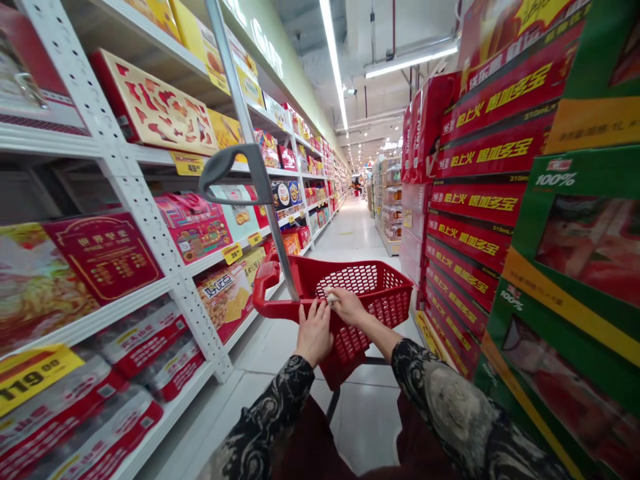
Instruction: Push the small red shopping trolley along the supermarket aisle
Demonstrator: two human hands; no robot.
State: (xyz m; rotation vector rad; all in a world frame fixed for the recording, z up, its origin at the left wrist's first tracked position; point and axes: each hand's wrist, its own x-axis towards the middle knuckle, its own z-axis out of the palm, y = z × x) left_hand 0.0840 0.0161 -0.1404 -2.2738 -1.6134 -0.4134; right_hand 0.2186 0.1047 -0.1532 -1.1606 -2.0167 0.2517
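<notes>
A red plastic rolling shopping basket (395, 283) with slotted sides stands in the aisle just ahead of me. Its long metal pull rod rises on the left to a grey loop handle (260, 175). My left hand (315, 335) lies on the near rim, fingers stretched out and apart over the edge. Beside it, my right hand (349, 308) is closed in a pinch around a small white crumpled tissue (331, 297), held against the same rim. Both forearms wear dark patterned sleeves. The part of the basket's inside that shows holds no goods.
White perforated shelving (95, 127) with boxed goods and yellow price tags lines the left side. Stacked red drink cartons (480, 200) and green boxes (575, 267) crowd close on the right. A tiled aisle floor (350, 230) runs far ahead between them.
</notes>
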